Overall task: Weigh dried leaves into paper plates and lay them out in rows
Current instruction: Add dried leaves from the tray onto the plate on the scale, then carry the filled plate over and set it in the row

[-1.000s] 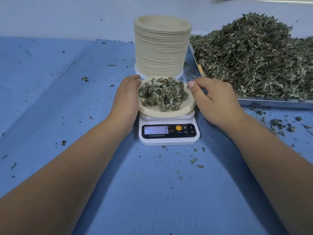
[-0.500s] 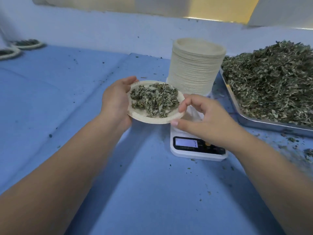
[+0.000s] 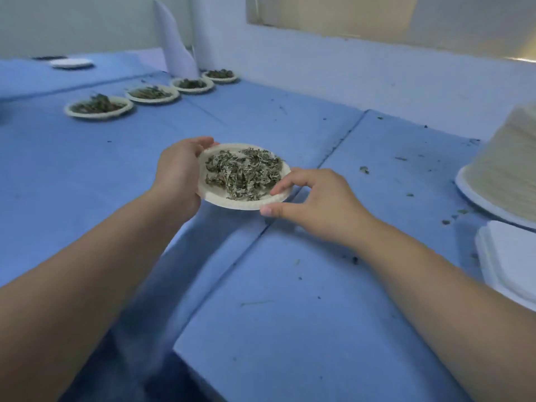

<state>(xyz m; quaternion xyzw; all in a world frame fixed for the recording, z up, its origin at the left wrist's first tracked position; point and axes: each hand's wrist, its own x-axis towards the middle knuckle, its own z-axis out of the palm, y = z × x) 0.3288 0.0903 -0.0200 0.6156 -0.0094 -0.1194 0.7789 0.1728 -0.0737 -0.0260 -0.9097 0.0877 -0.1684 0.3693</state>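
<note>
Far left, toward the back of the blue bench (image 3: 290, 329): row of four filled plates (image 3: 98, 107), rims close together. Nearer, left of centre: left hand (image 3: 179, 172) curled round the left rim of a paper plate (image 3: 246, 203). Plate held clear above the bench, roughly level, with a loose heap of dried leaves (image 3: 243, 172) in it. Right hand (image 3: 319, 204) pinching the near right rim between thumb and fingertips. Far right: tall stack of plates (image 3: 504, 169) and, in front of it, a white scale (image 3: 510, 256), both cut by the frame edge. Leaf crumbs (image 3: 364, 169) scattered over the bench.
</note>
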